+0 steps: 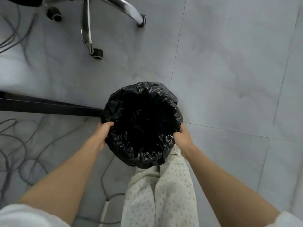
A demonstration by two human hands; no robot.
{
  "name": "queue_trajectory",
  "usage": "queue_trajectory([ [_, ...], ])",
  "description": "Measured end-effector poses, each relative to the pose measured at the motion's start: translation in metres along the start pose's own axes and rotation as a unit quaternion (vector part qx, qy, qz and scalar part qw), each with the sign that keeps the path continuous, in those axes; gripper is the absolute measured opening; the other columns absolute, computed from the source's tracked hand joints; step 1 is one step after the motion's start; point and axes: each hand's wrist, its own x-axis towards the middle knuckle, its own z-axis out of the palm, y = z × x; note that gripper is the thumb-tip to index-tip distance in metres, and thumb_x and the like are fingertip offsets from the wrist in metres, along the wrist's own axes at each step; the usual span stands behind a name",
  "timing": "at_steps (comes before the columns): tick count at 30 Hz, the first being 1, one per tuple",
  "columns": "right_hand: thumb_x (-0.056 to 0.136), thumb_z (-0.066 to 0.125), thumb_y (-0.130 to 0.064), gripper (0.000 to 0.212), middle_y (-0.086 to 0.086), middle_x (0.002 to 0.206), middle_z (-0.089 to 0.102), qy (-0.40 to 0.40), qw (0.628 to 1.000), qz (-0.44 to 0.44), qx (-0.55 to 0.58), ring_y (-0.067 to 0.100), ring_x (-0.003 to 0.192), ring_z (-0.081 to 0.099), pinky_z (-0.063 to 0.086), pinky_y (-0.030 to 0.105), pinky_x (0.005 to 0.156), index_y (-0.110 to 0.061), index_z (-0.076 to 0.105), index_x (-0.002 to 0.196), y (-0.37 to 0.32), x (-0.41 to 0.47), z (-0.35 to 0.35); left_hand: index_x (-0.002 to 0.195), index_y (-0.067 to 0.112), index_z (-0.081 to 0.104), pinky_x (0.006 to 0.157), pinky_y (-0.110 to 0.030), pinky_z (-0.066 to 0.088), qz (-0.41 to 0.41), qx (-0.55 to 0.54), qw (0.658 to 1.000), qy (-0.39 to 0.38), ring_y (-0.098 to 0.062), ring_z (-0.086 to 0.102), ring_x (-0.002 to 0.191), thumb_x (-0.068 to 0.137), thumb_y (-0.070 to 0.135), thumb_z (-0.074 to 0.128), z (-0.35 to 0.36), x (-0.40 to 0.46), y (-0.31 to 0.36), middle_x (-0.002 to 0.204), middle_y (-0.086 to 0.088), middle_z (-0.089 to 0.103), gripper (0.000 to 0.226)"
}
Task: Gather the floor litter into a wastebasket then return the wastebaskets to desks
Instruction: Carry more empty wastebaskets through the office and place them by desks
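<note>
A round wastebasket (168, 102) lined with a crinkled black plastic bag is directly below me, over the grey tiled floor. My left hand (102, 132) grips its near-left rim, thumb curled over the edge. On the near-right rim, my right hand (182, 138) holds the bag edge with fingers hooked inside. The inside is dark; a small red scrap (139, 111) shows deep in it, and other contents cannot be made out. No litter shows on the floor around it.
An office chair base (86, 28) with chrome legs and black castors stands ahead at the top left. A black desk bar (49, 106) runs along the floor at left, touching the basket. Grey cables (14, 149) loop on the floor at left. My legs (160, 194) are under the basket.
</note>
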Motion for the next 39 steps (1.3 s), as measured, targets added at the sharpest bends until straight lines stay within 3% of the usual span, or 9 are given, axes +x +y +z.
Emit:
queue_trajectory([
  [4, 0.096, 0.033, 0.002, 0.061, 0.009, 0.150, 0.036, 0.007, 0.998, 0.011, -0.054, 0.027, 0.135, 0.039, 0.035, 0.037, 0.107, -0.017, 0.016, 0.151, -0.026, -0.051, -0.018, 0.145, 0.012, 0.026, 0.095, -0.035, 0.038, 0.034, 0.027, 0.997, 0.056, -0.030, 0.044, 0.129, 0.093, 0.023, 0.053, 0.003, -0.042, 0.014, 0.145, -0.009, 0.041, 0.060],
  [8, 0.097, 0.034, -0.004, 0.048, 0.015, 0.137, 0.050, 0.015, 0.993, 0.013, -0.116, 0.031, 0.126, 0.049, 0.039, 0.038, 0.103, -0.010, 0.032, 0.145, -0.056, -0.106, -0.041, 0.146, 0.012, 0.030, 0.107, -0.035, 0.036, 0.095, 0.098, 0.990, 0.040, -0.029, 0.044, 0.131, 0.091, 0.024, 0.054, 0.002, -0.117, 0.039, 0.146, -0.010, 0.042, 0.061],
  [13, 0.095, 0.035, -0.008, 0.042, 0.016, 0.129, 0.057, -0.013, 0.961, -0.064, -0.269, 0.031, 0.119, 0.054, 0.042, 0.039, 0.104, -0.005, 0.044, 0.136, -0.104, -0.185, -0.064, 0.141, 0.013, 0.039, 0.103, -0.031, 0.037, 0.177, 0.190, 0.966, 0.013, -0.026, 0.047, 0.128, 0.093, 0.029, 0.051, -0.011, -0.239, 0.064, 0.143, -0.012, 0.045, 0.052],
  [16, 0.097, 0.036, -0.012, 0.035, 0.017, 0.124, 0.060, -0.016, 0.917, -0.147, -0.371, 0.032, 0.115, 0.055, 0.043, 0.035, 0.095, -0.003, 0.053, 0.126, -0.135, -0.231, -0.075, 0.139, 0.013, 0.040, 0.102, -0.031, 0.039, 0.227, 0.244, 0.943, 0.009, -0.024, 0.050, 0.125, 0.095, 0.030, 0.046, -0.019, -0.306, 0.064, 0.139, -0.009, 0.049, 0.048],
  [21, 0.099, 0.035, -0.015, 0.033, 0.015, 0.118, 0.063, -0.059, 0.826, -0.265, -0.494, 0.031, 0.110, 0.057, 0.043, 0.031, 0.092, -0.005, 0.056, 0.122, -0.154, -0.312, -0.081, 0.138, 0.013, 0.043, 0.100, -0.033, 0.043, 0.246, 0.178, 0.949, 0.084, -0.023, 0.051, 0.123, 0.096, 0.029, 0.042, -0.046, -0.394, 0.033, 0.137, -0.007, 0.050, 0.045],
  [25, 0.098, 0.034, -0.015, 0.033, 0.014, 0.105, 0.065, -0.139, 0.779, -0.298, -0.534, 0.020, 0.084, 0.055, 0.043, 0.028, 0.074, -0.008, 0.055, 0.123, -0.123, -0.378, -0.080, 0.134, 0.011, 0.046, 0.099, -0.032, 0.043, 0.210, 0.058, 0.967, 0.131, -0.024, 0.051, 0.121, 0.096, 0.027, 0.043, -0.054, -0.454, -0.032, 0.134, -0.009, 0.053, 0.041],
  [30, 0.096, 0.036, -0.013, 0.034, 0.008, 0.105, 0.063, -0.189, 0.734, -0.321, -0.568, 0.019, 0.086, 0.056, 0.045, 0.025, 0.066, -0.007, 0.058, 0.121, -0.053, -0.448, -0.050, 0.125, 0.008, 0.055, 0.097, -0.029, 0.040, 0.168, -0.046, 0.966, 0.192, -0.025, 0.054, 0.117, 0.094, 0.024, 0.048, -0.071, -0.504, -0.140, 0.125, -0.011, 0.059, 0.036],
  [35, 0.093, 0.037, -0.011, 0.035, 0.011, 0.113, 0.063, -0.239, 0.601, -0.380, -0.662, 0.026, 0.103, 0.058, 0.046, 0.031, 0.086, -0.006, 0.060, 0.120, 0.065, -0.513, 0.005, 0.123, 0.005, 0.057, 0.096, -0.029, 0.041, 0.086, -0.179, 0.938, 0.283, -0.027, 0.056, 0.116, 0.092, 0.021, 0.052, -0.090, -0.545, -0.308, 0.123, -0.015, 0.062, 0.035],
  [39, 0.092, 0.038, -0.011, 0.030, 0.017, 0.111, 0.066, -0.274, 0.504, -0.401, -0.714, 0.026, 0.092, 0.056, 0.040, 0.026, 0.076, -0.005, 0.064, 0.106, 0.182, -0.554, 0.035, 0.122, 0.005, 0.059, 0.095, -0.031, 0.045, 0.020, -0.286, 0.901, 0.325, -0.030, 0.057, 0.114, 0.091, 0.022, 0.054, -0.078, -0.577, -0.452, 0.124, -0.018, 0.060, 0.035],
])
